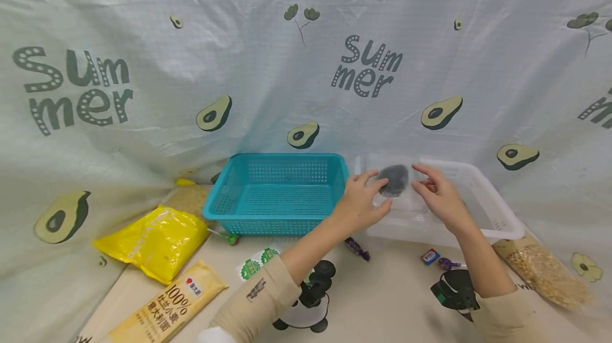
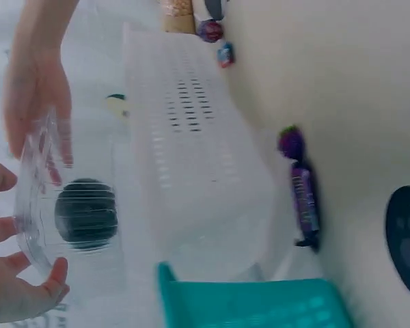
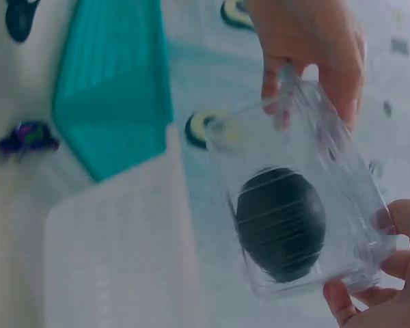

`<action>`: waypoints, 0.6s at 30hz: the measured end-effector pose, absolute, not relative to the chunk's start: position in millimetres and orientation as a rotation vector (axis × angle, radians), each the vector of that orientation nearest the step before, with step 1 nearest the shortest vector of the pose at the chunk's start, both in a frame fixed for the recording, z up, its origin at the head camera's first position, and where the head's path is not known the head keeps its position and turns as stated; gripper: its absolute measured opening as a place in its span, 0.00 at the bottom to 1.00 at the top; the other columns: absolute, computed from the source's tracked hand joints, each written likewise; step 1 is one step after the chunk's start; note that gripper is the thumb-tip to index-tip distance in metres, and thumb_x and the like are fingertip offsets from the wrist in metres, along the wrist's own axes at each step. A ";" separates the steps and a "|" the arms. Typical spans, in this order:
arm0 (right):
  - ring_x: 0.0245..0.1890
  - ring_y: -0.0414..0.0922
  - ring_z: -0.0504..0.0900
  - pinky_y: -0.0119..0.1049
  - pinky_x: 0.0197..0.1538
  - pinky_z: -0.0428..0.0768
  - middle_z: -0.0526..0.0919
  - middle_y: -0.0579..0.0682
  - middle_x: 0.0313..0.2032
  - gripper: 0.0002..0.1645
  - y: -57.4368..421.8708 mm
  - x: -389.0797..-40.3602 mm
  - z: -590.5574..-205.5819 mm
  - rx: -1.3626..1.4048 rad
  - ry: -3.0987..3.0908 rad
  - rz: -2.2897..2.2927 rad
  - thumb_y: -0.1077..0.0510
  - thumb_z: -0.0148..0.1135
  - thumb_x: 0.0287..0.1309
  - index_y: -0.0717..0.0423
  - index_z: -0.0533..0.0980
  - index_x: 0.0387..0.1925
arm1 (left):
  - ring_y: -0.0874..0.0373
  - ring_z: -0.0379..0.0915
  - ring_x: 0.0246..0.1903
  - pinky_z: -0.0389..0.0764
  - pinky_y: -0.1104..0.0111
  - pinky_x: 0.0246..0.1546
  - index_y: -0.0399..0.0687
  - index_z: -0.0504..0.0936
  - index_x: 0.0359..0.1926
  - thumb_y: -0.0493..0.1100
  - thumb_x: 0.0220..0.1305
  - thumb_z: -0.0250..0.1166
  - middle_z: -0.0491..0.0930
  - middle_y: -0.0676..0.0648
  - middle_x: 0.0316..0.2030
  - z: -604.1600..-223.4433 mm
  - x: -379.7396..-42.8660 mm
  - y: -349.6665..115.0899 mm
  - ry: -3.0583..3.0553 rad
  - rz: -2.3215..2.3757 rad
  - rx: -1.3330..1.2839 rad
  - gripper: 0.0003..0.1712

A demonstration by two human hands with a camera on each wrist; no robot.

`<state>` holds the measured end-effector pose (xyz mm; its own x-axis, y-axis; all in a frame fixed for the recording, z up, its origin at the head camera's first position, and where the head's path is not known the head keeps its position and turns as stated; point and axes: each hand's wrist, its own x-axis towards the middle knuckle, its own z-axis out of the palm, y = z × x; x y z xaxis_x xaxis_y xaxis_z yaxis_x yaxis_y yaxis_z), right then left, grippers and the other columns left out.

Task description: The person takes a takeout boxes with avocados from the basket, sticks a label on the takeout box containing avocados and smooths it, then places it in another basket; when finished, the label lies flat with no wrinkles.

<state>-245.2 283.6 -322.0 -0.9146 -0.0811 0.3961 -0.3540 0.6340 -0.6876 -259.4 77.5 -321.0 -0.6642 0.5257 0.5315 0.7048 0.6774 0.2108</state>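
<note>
Beige sleeves (image 1: 263,296) stretch forward, both hands (image 1: 359,204) (image 1: 442,198) gripping a clear container (image 3: 343,198).

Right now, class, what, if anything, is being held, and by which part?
A clear plastic container, with a dark oval shape showing through it; the left grip and right grip hold it by opposite ends.
</note>
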 end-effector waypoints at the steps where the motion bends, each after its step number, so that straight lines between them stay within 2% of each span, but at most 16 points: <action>1: 0.38 0.36 0.67 0.22 0.33 0.70 0.62 0.59 0.58 0.28 277.8 -241.3 -317.9 0.377 -2.491 1.160 0.52 0.48 0.62 0.54 0.60 0.63 | 0.45 0.61 0.54 0.69 0.58 0.51 0.53 0.72 0.56 0.55 0.58 0.55 0.63 0.47 0.60 -317.0 -254.8 70.9 -2.441 -0.567 -0.955 0.26; 5: 0.40 0.30 0.67 0.17 0.38 0.69 0.61 0.56 0.60 0.26 254.9 -224.4 -306.8 0.493 -2.388 1.126 0.58 0.50 0.61 0.56 0.63 0.61 | 0.46 0.60 0.54 0.69 0.57 0.51 0.53 0.73 0.55 0.56 0.57 0.58 0.64 0.47 0.59 -306.0 -236.6 40.4 -2.349 -0.596 -0.971 0.26; 10: 0.42 0.32 0.68 0.14 0.46 0.66 0.63 0.54 0.59 0.26 230.5 -196.8 -309.4 0.627 -2.345 1.132 0.63 0.53 0.58 0.58 0.64 0.59 | 0.46 0.60 0.54 0.68 0.54 0.50 0.53 0.75 0.52 0.54 0.55 0.60 0.66 0.47 0.58 -303.7 -210.2 0.9 -2.278 -0.664 -1.032 0.24; 14: 0.42 0.38 0.68 0.18 0.47 0.68 0.62 0.57 0.58 0.28 212.9 -176.8 -321.4 0.753 -2.303 1.177 0.68 0.55 0.54 0.61 0.65 0.58 | 0.48 0.59 0.55 0.69 0.53 0.49 0.53 0.75 0.53 0.53 0.53 0.62 0.66 0.47 0.57 -313.0 -186.4 -26.2 -2.286 -0.711 -1.078 0.25; 18: 0.41 0.39 0.69 0.24 0.44 0.73 0.63 0.57 0.57 0.28 198.1 -160.8 -341.4 0.780 -2.340 1.149 0.67 0.57 0.53 0.59 0.66 0.58 | 0.49 0.59 0.55 0.70 0.53 0.47 0.54 0.74 0.53 0.53 0.52 0.63 0.66 0.48 0.57 -331.3 -165.3 -48.4 -2.331 -0.744 -1.099 0.26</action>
<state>-160.8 198.1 -341.4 -0.7556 -0.2994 0.5826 -0.6440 0.5018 -0.5774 -165.3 -48.4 -331.3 -0.5777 0.5525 0.6008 0.7984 0.5355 0.2752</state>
